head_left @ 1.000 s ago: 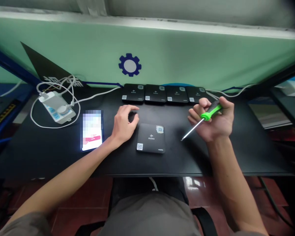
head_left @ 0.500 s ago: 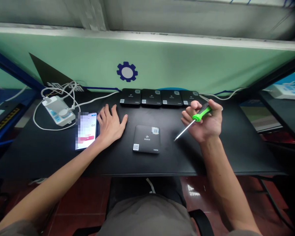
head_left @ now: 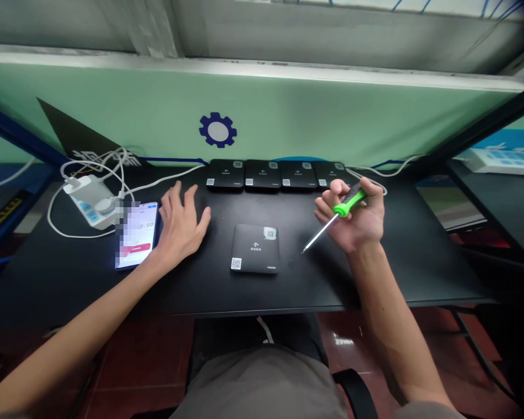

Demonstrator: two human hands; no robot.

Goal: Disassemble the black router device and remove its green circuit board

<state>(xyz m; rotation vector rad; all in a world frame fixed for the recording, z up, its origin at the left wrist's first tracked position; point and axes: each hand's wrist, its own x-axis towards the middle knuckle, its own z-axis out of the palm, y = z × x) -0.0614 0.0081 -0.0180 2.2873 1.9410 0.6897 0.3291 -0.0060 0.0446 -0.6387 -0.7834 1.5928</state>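
Observation:
My right hand (head_left: 356, 218) is closed around the green and black handle of a screwdriver (head_left: 348, 202), palm turned up. Its metal shaft slants down to the left, the tip over the desk. Left of that tip lies a flat black box (head_left: 255, 249), square with rounded corners, bearing a QR label and a torn-looking silver sticker. My left hand (head_left: 181, 224) rests with fingers spread, holding nothing, just right of a lit smartphone (head_left: 137, 235). Part of the phone's screen is blurred out.
Several similar black boxes (head_left: 262, 174) stand in a row along the green back panel (head_left: 283, 110). A white power strip (head_left: 89, 201) with tangled white cables (head_left: 123, 169) sits at the back left. The black desk's (head_left: 192, 291) front edge is near my body.
The whole view has shifted, so most things appear slightly further left. My left hand looks slightly more raised or curled at the fingers. The screwdriver stays in my right hand.

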